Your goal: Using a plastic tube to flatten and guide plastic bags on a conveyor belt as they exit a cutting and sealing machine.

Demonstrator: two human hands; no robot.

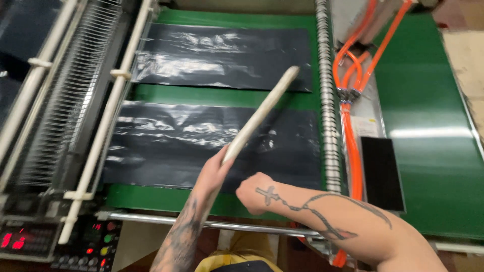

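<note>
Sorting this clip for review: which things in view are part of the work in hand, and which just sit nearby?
In hand:
left hand gripping pale wooden stick
right hand, fisted
near black plastic sheet

Nearby:
far black plastic sheet
green belt
orange hoses
control panel

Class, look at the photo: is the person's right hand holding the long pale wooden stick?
No: the long pale wooden stick is gripped by the left hand, while the right hand is a closed fist beside it, above the black plastic sheet.
</note>
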